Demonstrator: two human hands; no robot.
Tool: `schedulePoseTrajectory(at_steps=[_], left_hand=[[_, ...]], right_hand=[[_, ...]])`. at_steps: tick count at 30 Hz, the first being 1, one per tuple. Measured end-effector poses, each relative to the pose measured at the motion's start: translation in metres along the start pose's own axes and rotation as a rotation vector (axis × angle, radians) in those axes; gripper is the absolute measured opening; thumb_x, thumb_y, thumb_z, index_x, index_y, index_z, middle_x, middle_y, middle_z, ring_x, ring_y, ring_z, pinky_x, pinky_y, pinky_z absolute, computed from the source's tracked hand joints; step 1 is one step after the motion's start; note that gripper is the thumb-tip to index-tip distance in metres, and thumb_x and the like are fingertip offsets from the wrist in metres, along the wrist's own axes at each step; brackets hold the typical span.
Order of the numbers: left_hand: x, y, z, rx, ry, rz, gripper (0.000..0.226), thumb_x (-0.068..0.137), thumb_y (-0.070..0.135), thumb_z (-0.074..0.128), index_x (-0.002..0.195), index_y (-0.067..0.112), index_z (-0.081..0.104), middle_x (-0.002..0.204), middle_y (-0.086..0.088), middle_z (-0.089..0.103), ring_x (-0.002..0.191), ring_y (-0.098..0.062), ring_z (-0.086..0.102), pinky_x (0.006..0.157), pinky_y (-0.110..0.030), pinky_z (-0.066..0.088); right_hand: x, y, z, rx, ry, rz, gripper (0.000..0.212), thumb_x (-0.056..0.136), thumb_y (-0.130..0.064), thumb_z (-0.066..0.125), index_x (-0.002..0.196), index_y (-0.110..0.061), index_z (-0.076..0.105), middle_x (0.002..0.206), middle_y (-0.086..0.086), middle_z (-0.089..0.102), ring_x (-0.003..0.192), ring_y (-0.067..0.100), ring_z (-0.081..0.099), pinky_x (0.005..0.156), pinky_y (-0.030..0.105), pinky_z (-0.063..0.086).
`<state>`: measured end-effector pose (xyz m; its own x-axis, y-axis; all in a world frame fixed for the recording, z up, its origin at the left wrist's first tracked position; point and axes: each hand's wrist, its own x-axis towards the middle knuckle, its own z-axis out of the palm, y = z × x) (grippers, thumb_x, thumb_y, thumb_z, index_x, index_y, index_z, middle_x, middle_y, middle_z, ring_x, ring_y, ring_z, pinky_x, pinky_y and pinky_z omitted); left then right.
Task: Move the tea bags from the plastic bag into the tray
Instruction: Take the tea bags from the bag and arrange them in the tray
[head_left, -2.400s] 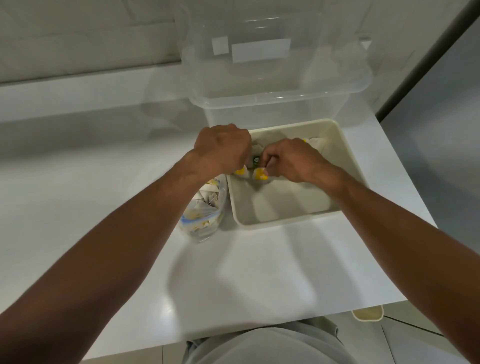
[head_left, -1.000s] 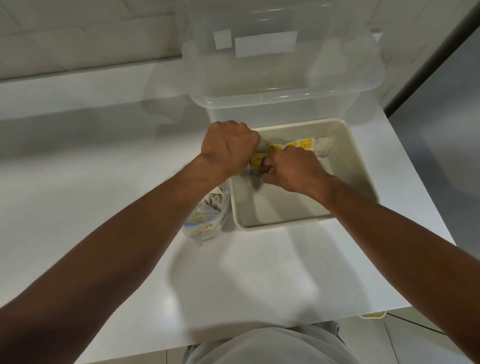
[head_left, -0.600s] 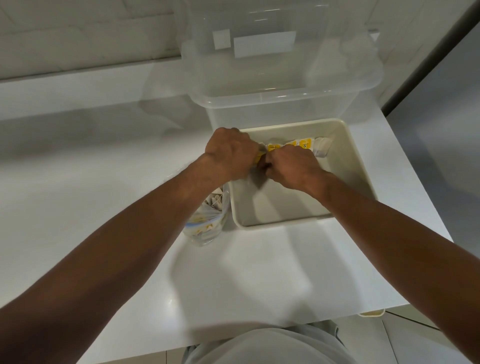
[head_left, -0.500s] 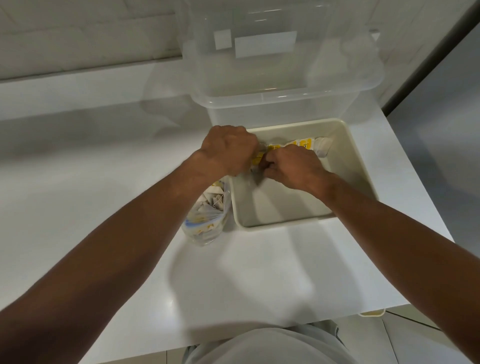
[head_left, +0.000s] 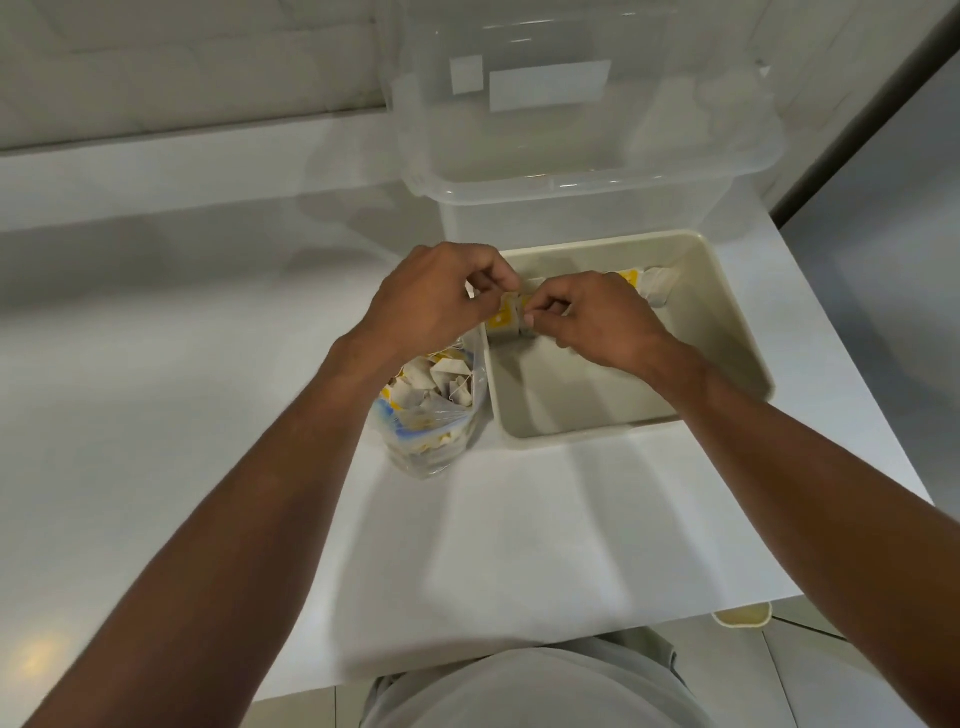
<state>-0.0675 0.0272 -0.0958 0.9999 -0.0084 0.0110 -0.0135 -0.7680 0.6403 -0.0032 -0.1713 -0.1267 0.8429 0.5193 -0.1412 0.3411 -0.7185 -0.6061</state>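
A cream tray (head_left: 727, 317) sits on the white counter. Left of it, touching its side, stands a clear plastic bag (head_left: 434, 410) holding several tea bags with yellow tags. My left hand (head_left: 436, 301) and my right hand (head_left: 587, 317) meet over the tray's far left corner, both pinching a small bunch of tea bags (head_left: 506, 322) with yellow tags. More tea bags (head_left: 649, 283) lie in a row along the tray's far wall, partly hidden by my right hand.
A large clear storage bin (head_left: 582, 140) stands right behind the tray against the wall. The counter's right edge (head_left: 852, 374) runs close to the tray and its front edge is near my body. A small cream object (head_left: 740, 616) shows below the counter.
My hands have stayed over the tray's far left corner, shifting slightly toward me. The held tea bags now show between my fingertips, and the row along the far wall has grown since the earliest frame.
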Motion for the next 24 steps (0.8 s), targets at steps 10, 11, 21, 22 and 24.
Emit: schedulePoseTrajectory(at_steps=[10,11,21,22,24], left_hand=[[-0.043,-0.023,-0.011,-0.093,0.055,-0.092,0.015,0.094,0.025,0.065,0.100,0.037,0.073,0.089,0.017,0.070,0.063,0.003,0.059,0.065,-0.026,0.050],[-0.048,-0.025,-0.011,-0.094,0.054,-0.102,0.016,0.094,0.024,0.065,0.100,0.036,0.074,0.090,0.016,0.070,0.061,0.003,0.059,0.063,-0.026,0.050],[-0.076,-0.030,-0.005,0.272,-0.023,-0.133,0.020,0.084,0.050,0.072,0.100,0.040,0.071,0.095,0.017,0.066,0.088,-0.011,0.060,0.070,-0.030,0.048],[-0.076,-0.031,-0.003,0.287,-0.015,-0.137,0.016,0.085,0.048,0.070,0.099,0.039,0.072,0.094,0.016,0.065,0.088,-0.011,0.060,0.068,-0.029,0.046],[-0.077,-0.033,-0.002,0.264,0.013,-0.146,0.008,0.087,0.041,0.068,0.093,0.037,0.071,0.090,0.017,0.063,0.086,-0.012,0.060,0.065,-0.027,0.043]], right_hand=[[-0.020,-0.032,-0.001,0.146,0.040,-0.075,0.005,0.089,-0.032,0.070,0.089,-0.028,0.074,0.074,-0.013,0.069,0.056,0.002,0.066,0.066,0.023,0.051],[-0.023,-0.036,0.000,0.157,0.041,-0.082,0.005,0.089,-0.031,0.070,0.089,-0.028,0.075,0.074,-0.013,0.069,0.056,0.001,0.066,0.064,0.021,0.050],[-0.039,-0.067,0.015,0.072,-0.009,-0.234,0.006,0.086,-0.028,0.073,0.091,-0.030,0.075,0.077,-0.018,0.069,0.068,-0.012,0.059,0.066,0.012,0.041],[-0.039,-0.068,0.017,0.065,-0.013,-0.236,0.006,0.086,-0.028,0.073,0.092,-0.030,0.075,0.078,-0.018,0.069,0.069,-0.012,0.059,0.067,0.014,0.042],[-0.040,-0.069,0.019,0.059,-0.016,-0.239,0.008,0.085,-0.029,0.074,0.093,-0.030,0.075,0.079,-0.017,0.069,0.068,-0.012,0.059,0.067,0.019,0.045]])
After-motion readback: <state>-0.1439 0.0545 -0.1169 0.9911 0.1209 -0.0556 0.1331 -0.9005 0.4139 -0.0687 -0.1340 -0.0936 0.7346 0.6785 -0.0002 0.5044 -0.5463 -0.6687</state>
